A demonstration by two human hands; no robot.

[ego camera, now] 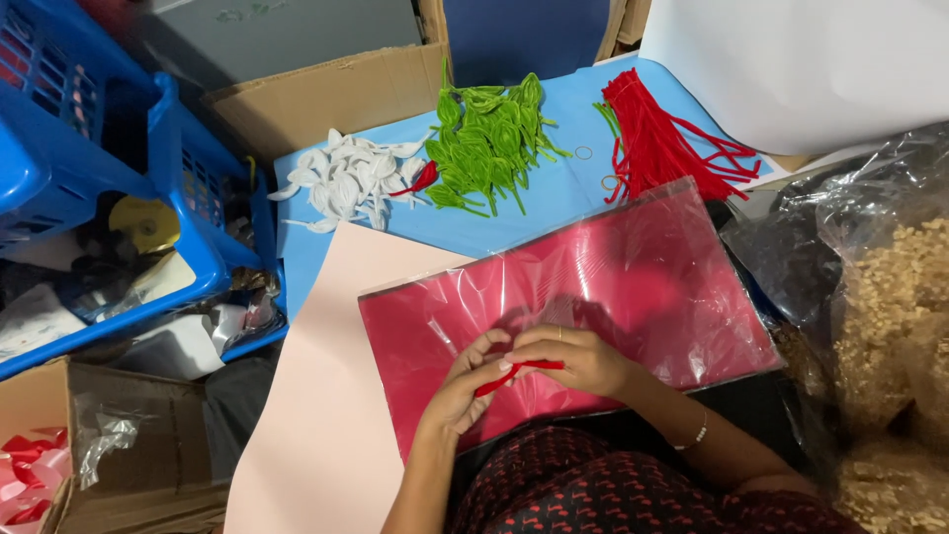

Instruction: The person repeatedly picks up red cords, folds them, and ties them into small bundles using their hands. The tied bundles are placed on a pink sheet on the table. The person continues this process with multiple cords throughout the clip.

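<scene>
While resting on red sheets [633, 267], both hands [529, 371] pinch a red pipe cleaner [514, 373].

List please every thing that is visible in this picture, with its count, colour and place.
red pipe cleaner: one, red, held between both hands
wrapped paper pack: one, red under clear film, middle, below the hands
pink sheet: one, pale pink, left of the pack
blue board: one, light blue, top middle
white petal shapes: a pile, white, left on the board
green leaf shapes: a pile, green, middle of the board
red stem bundle: one bundle, red, right on the board
blue crates: two, blue, upper left
cardboard box: one, brown, lower left
plastic bag: one, clear, tan filling, right
left hand: one, pinches the cleaner
right hand: one, pinches the cleaner
</scene>
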